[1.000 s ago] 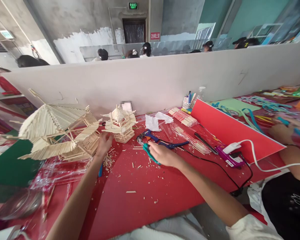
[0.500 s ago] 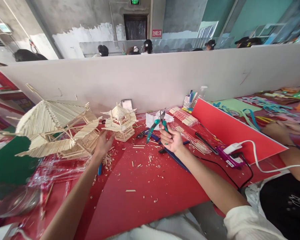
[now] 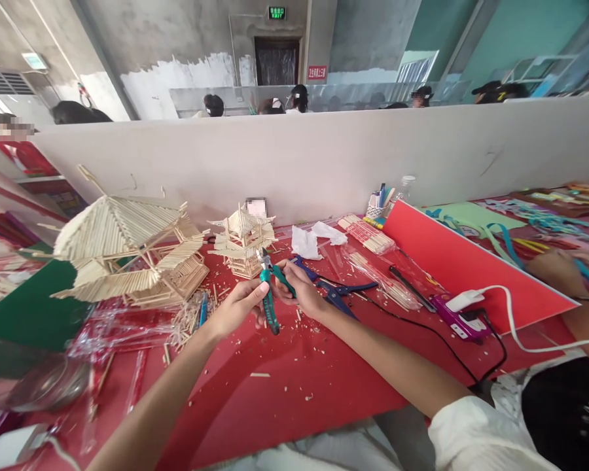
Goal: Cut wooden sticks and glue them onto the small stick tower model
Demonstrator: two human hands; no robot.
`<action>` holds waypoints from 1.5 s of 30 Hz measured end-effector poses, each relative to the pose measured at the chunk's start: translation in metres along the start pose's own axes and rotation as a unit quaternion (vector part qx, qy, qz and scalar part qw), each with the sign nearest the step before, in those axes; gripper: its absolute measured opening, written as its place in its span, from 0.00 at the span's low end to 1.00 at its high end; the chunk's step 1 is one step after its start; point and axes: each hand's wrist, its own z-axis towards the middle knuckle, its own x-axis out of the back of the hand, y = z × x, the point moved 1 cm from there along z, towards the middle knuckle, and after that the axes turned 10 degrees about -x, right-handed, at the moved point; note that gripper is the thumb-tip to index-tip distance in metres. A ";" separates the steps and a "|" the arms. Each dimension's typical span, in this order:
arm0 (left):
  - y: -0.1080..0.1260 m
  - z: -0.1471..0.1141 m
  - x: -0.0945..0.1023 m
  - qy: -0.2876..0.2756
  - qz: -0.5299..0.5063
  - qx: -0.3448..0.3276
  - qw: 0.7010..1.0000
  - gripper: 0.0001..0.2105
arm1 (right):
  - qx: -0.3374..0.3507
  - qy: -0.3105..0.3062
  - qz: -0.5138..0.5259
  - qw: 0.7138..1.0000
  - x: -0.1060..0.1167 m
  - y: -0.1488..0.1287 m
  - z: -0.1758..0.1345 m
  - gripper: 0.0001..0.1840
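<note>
Green-handled cutting pliers (image 3: 269,302) are held over the middle of the red table, their jaws pointing up and away and their handles spread. My left hand (image 3: 243,304) is closed on the left handle, thumb along it. Around the other handle my right hand (image 3: 299,286) is closed too. Just beyond the pliers stands a small pagoda model (image 3: 241,243) built of thin wooden sticks. A larger stick-built pavilion (image 3: 122,229) stands to the left. Blue-handled tools (image 3: 341,291) lie to the right of my right hand.
Stick offcuts litter the red table (image 3: 226,405). Bundled sticks (image 3: 368,234), a red board (image 3: 451,261) and a purple power strip (image 3: 461,317) with cables lie right. A pen cup (image 3: 377,204) stands by the white partition (image 3: 324,157). Another person's arm (image 3: 564,275) is far right.
My right hand has brought the pliers left and down towards me. My left hand has left the pagoda models and now grips a plier handle.
</note>
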 end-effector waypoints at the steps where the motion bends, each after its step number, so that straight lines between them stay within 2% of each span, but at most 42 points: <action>1: -0.001 0.003 -0.001 0.018 -0.010 0.005 1.000 0.26 | 0.020 0.020 -0.040 0.999 -0.001 -0.001 -0.001 0.22; 3: -0.003 0.008 -0.002 0.053 -0.012 0.011 0.998 0.24 | 0.053 0.028 -0.124 0.990 -0.002 -0.005 -0.005 0.24; 7: -0.005 0.021 -0.010 0.087 0.025 -0.028 0.995 0.24 | 0.044 -0.048 -0.243 0.968 -0.006 -0.011 -0.017 0.31; 10: -0.005 0.029 -0.016 0.073 0.029 -0.048 0.996 0.24 | 0.029 -0.015 -0.239 0.971 -0.005 -0.008 -0.021 0.30; 12: -0.006 0.030 -0.012 0.048 0.040 -0.042 0.997 0.23 | -0.001 0.021 -0.175 0.984 0.001 -0.004 -0.021 0.29; 14: -0.011 0.026 0.002 0.061 0.109 -0.056 0.991 0.23 | -0.051 0.041 -0.097 0.993 0.012 -0.003 -0.020 0.30; 17: -0.029 0.012 0.040 0.156 0.243 -0.067 0.955 0.23 | -0.097 0.077 -0.027 0.992 0.036 -0.014 -0.015 0.27; 21: -0.068 -0.001 0.091 0.252 0.300 -0.056 0.918 0.18 | -0.150 0.114 -0.042 0.981 0.067 -0.041 0.005 0.20; 22: -0.078 -0.001 0.100 0.275 0.302 -0.056 0.911 0.18 | -0.169 0.119 -0.053 0.977 0.072 -0.047 0.014 0.18; 25: -0.100 0.007 0.116 0.290 0.313 -0.071 0.902 0.19 | -0.206 0.137 -0.119 0.962 0.082 -0.058 0.042 0.13; 29: -0.109 0.028 0.119 0.297 0.330 -0.094 0.891 0.19 | -0.229 0.132 -0.226 0.938 0.082 -0.057 0.074 0.18; 32: -0.111 0.041 0.118 0.297 0.319 -0.104 0.894 0.16 | -0.230 0.121 -0.266 0.928 0.080 -0.052 0.086 0.22; 39: -0.124 0.052 0.126 0.304 0.271 -0.097 0.908 0.16 | -0.222 0.122 -0.263 0.931 0.084 -0.046 0.096 0.20; 45: -0.122 0.052 0.125 0.305 0.273 -0.103 0.907 0.16 | -0.213 0.104 -0.279 0.931 0.087 -0.050 0.099 0.22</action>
